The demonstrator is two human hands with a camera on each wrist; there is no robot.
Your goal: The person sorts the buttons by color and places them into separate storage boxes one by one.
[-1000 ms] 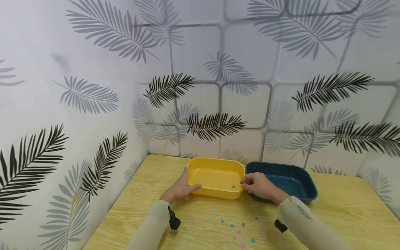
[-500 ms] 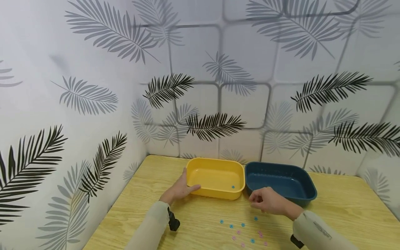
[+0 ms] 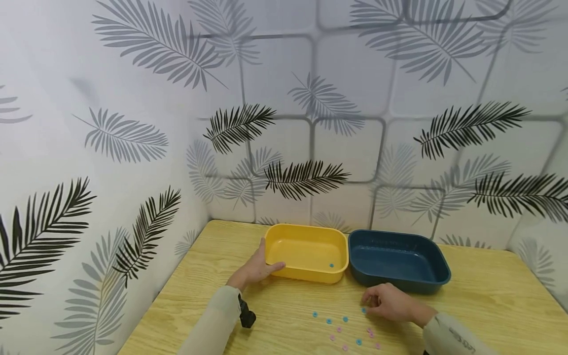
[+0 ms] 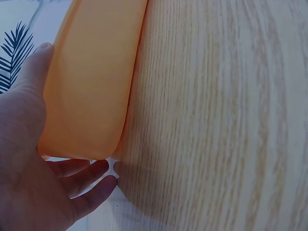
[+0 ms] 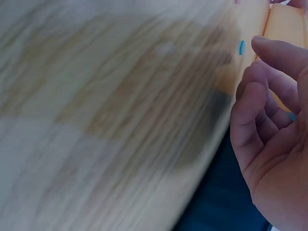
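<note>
So the yellow rectangular plastic tray with rounded corners (image 3: 303,253) is sitting near the back of the light wood-grain table (image 3: 275,325), opening straight up. Long axis runs side to side, with the right end angled a touch toward the person. The left hand (image 3: 256,267) has hold of its left end, thumb on the front rim and fingers round the end wall.

Just beside its right end is a navy-blue rectangular plastic tub (image 3: 404,264), also opening up, its long side skewed much the same way.

The right hand (image 3: 390,302) is low over the wood in front of the tub, fingers loosely bent and pointing left, nothing pinched in them. A small round light-blue bead (image 3: 364,310) is right by its fingertips on the table, a sliver of gap showing off the thumb tip.

Nearer the person there's a loose scatter of blue beads (image 3: 345,319) and small round pink beads (image 3: 339,329). One more blue bead (image 3: 331,265) is inside the tray, toward the front right corner.
</note>
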